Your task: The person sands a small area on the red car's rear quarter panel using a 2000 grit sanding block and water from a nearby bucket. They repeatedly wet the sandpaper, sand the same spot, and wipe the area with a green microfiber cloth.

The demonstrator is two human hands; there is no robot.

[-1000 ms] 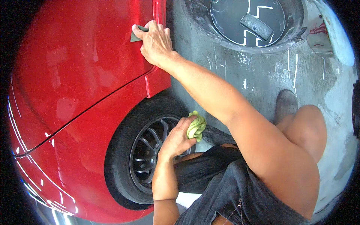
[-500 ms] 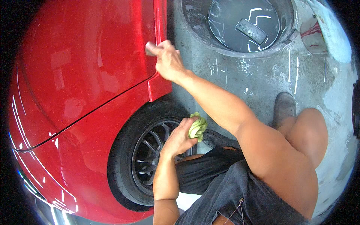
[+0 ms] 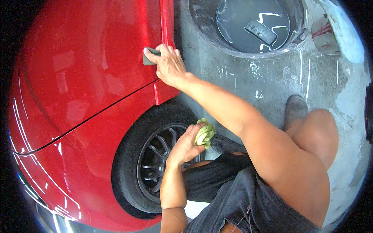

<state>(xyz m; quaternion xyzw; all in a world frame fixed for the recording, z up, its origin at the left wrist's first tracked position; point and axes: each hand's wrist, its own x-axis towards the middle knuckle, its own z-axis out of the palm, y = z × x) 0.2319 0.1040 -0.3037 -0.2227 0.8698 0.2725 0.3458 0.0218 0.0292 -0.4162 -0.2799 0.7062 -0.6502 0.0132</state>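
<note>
My right hand reaches across to the red car's side panel. It presses a small, flat, grey-green rectangular piece, which looks like sandpaper, on the paint near the panel's raised edge. The thumb lies over the piece, and part of it is hidden beneath the fingers. In front of the black wheel, my left hand is closed around a crumpled yellow-green cloth, held off the car.
A dark round bucket of water stands on the wet grey floor; a dark rectangular block lies in it. My shod foot rests right of my right arm. A pale blue object is at the far right.
My right hand has shifted slightly down and left, and the grey-green piece now shows flat under the thumb. My left hand and the cloth have hardly moved.
</note>
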